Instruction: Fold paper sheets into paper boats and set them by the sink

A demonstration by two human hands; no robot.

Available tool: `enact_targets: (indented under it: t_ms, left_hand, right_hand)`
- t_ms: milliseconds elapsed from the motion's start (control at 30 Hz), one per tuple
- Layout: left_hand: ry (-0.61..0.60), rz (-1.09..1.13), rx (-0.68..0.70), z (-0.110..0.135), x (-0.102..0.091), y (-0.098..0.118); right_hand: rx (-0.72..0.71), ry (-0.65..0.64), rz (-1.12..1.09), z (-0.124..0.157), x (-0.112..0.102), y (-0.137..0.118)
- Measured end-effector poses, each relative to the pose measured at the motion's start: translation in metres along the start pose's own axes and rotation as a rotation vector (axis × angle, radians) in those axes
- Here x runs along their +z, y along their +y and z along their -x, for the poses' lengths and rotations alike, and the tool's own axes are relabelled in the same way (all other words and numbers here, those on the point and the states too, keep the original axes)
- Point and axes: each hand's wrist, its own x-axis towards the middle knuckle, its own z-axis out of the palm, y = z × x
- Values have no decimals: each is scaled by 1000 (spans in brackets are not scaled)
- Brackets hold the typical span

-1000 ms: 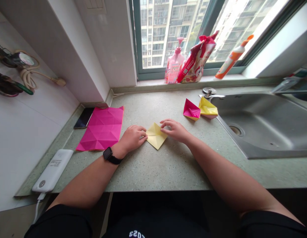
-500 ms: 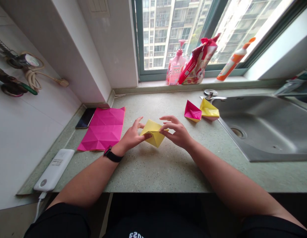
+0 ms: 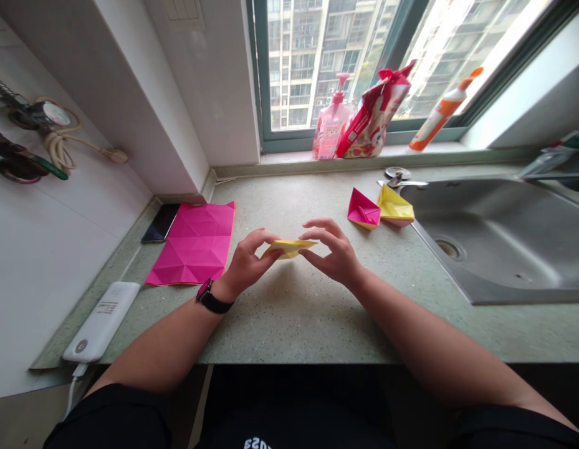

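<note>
A folded yellow paper [image 3: 289,248] hangs edge-on a little above the speckled green counter [image 3: 293,318]. My left hand [image 3: 248,262], with a black watch on its wrist, pinches the paper's left end. My right hand [image 3: 331,251] pinches its right end, the other fingers curled above it. A creased pink paper sheet [image 3: 193,244] lies flat to the left of my left hand. Two finished paper boats, one pink [image 3: 363,210] and one yellow [image 3: 394,207], sit beyond my right hand near the sink.
A steel sink [image 3: 499,240] fills the right side, with a tap [image 3: 401,179] at its back corner. A phone [image 3: 161,222] and a white power bank [image 3: 102,321] lie at the left. On the windowsill stand a pink pump bottle [image 3: 330,128], a red bag [image 3: 373,115] and an orange bottle [image 3: 439,113].
The yellow paper lay flat under both hands a second ago. Both hands lifted it off the counter and turned it until it shows edge-on.
</note>
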Motion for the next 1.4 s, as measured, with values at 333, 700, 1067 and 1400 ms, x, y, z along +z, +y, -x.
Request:
enact_targets:
  t_ms: [333, 700, 1067, 1400]
  left_hand:
    - [14, -218, 176, -2, -7, 4]
    - [93, -251, 209, -4, -14, -4]
    - [6, 272, -85, -6, -1, -10]
    - [33, 0, 86, -7, -5, -11]
  right_hand:
    - [-52, -28, 130, 0, -3, 4]
    - [12, 71, 188, 0, -5, 10]
    - [229, -118, -233, 0, 4, 38]
    - [0, -6, -35, -1, 2, 29]
